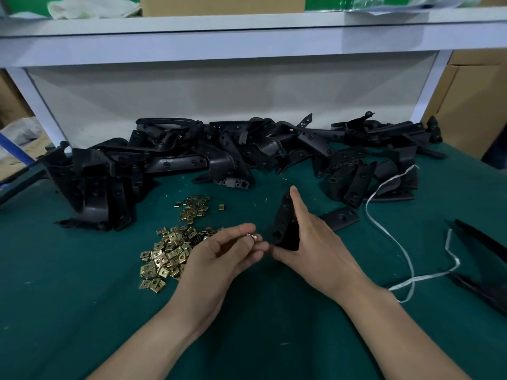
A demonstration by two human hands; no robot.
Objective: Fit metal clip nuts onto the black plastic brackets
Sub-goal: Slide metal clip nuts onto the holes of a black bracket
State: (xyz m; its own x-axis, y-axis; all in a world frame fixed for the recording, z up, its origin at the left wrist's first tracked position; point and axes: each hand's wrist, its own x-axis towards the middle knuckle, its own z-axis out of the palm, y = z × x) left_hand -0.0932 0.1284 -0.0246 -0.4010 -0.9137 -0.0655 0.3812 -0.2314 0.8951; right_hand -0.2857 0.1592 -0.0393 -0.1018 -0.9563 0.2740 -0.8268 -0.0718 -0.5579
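Note:
My right hand [310, 237] grips a black plastic bracket [284, 226] above the middle of the green table, its long end pointing away from me. My left hand [225, 253] pinches one brass-coloured clip nut [251, 237] between thumb and fingers, a short way left of the bracket's near end with its round hole. A loose heap of clip nuts [167, 250] lies on the cloth just left of my left hand. A smaller scatter of clip nuts [194, 208] lies behind it.
A long pile of black brackets [219, 152] runs across the back of the green table [82, 311]. One flat bracket [340, 218] lies right of my right hand. A white strap [408, 270] loops at the right beside long black parts [482, 242]. A white shelf [247, 37] overhangs the back.

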